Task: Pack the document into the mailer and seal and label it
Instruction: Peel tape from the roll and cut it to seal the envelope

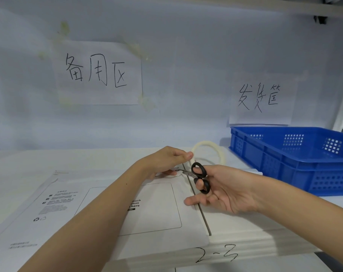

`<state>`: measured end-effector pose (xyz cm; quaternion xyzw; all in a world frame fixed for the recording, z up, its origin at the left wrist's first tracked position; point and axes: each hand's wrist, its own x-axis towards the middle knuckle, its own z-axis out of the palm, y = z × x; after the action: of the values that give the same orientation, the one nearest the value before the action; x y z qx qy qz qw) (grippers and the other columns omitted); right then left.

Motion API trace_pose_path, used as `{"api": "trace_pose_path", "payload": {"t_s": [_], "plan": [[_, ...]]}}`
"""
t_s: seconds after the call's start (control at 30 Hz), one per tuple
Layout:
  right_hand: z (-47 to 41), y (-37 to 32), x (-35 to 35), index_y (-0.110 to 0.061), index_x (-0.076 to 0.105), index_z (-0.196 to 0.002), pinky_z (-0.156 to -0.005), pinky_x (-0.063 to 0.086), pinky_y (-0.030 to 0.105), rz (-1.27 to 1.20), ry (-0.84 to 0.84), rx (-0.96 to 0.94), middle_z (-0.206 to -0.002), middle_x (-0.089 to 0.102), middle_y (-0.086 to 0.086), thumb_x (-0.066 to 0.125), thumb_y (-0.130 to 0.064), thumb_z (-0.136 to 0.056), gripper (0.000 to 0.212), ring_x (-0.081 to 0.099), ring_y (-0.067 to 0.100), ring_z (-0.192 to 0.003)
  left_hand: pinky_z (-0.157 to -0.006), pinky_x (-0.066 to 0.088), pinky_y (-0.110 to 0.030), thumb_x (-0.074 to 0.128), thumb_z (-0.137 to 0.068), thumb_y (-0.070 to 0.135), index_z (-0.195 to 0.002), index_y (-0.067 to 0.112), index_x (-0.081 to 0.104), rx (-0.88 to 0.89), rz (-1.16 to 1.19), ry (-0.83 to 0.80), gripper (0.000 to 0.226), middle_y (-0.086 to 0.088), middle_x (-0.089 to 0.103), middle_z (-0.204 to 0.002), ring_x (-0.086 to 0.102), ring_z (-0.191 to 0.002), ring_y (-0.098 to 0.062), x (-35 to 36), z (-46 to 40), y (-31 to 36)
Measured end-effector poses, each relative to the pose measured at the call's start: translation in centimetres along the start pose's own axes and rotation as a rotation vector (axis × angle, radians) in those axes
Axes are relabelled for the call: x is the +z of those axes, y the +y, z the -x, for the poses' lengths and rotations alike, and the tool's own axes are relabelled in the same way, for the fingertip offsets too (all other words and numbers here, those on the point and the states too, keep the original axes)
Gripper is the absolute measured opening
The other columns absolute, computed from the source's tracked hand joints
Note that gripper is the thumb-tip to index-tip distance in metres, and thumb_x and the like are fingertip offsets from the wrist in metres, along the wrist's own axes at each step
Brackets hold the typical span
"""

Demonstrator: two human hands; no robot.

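Mailer (157, 209) marked "attach address here", left hand (164, 160) pinching tape, right hand (225, 191) gripping scissors (201, 177), tabletop "2-3".

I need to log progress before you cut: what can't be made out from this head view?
- Whether the document is inside the mailer: it is opaque.
- The tape strip near the scissors: hidden by the left hand.
- The small print on the mailer: too small and blurred.
- The inside of the blue crate: hidden by its near wall.
- The tape roll: partly behind the right hand.
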<state>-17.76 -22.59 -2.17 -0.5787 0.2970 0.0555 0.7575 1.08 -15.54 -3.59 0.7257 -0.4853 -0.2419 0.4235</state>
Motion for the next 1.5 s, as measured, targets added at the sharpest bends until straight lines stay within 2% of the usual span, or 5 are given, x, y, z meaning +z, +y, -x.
{"api": "trace_pose_path", "payload": {"t_s": [0.37,0.87,1.0,1.33,1.5], "plan": [[7.5,2.1,-1.8,-0.015,0.046,-0.073,-0.031,0.044,0.019,0.197,0.158,-0.091,-0.102,0.073,0.025,0.054,-0.046,-0.089,0.035,0.054,0.014,-0.037,-0.068,0.053,-0.018,0.052,-0.098,0.048,-0.11,0.03,0.074,0.016,0.015,0.025,0.031,0.004,0.033,-0.071,0.028,-0.056,-0.012,-0.3,0.2,0.1],[-2.9,-6.3,-6.4,-0.005,0.051,-0.089,-0.047,0.035,0.027,0.993,0.732,-0.35,-0.076,0.055,0.014,0.046,-0.035,-0.098,0.031,0.043,0.022,-0.053,-0.102,0.047,-0.049,0.055,-0.094,0.055,-0.095,0.035,0.077,-0.009,0.062,0.016,0.029,-0.01,0.026,-0.09,0.044,-0.069,-0.018,-0.4,-0.1,-0.7],[-5.8,-7.0,-8.3,-0.006,0.051,-0.081,-0.046,0.033,0.024,0.957,0.795,-0.286,-0.064,0.05,0.01,0.047,-0.023,-0.096,0.023,0.037,0.018,-0.045,-0.063,0.04,-0.032,0.057,-0.094,0.053,-0.086,0.033,0.075,-0.045,0.097,0.031,0.028,-0.003,0.029,-0.078,0.062,-0.061,-0.009,-0.7,-0.5,-0.9],[-6.6,-5.1,-8.6,-0.012,0.054,-0.093,-0.051,0.032,0.028,1.582,1.215,-0.306,-0.07,0.046,0.001,0.044,-0.016,-0.097,0.011,0.046,0.017,-0.058,-0.037,0.027,-0.012,0.05,-0.098,0.05,-0.11,0.029,0.068,-0.096,0.106,0.076,0.029,-0.002,0.041,-0.086,0.066,-0.078,-0.018,-0.6,-1.1,-1.3],[-5.7,-6.2,-6.4,-0.014,0.055,-0.083,-0.066,0.045,0.036,1.107,0.998,-0.769,-0.078,0.059,0.006,0.03,-0.037,-0.101,0.039,0.055,0.029,-0.073,-0.041,0.024,-0.016,0.049,-0.098,0.053,-0.109,0.033,0.069,-0.113,0.115,0.088,0.03,-0.002,0.042,-0.086,0.07,-0.075,-0.018,-0.6,-1.2,-1.3]]}}
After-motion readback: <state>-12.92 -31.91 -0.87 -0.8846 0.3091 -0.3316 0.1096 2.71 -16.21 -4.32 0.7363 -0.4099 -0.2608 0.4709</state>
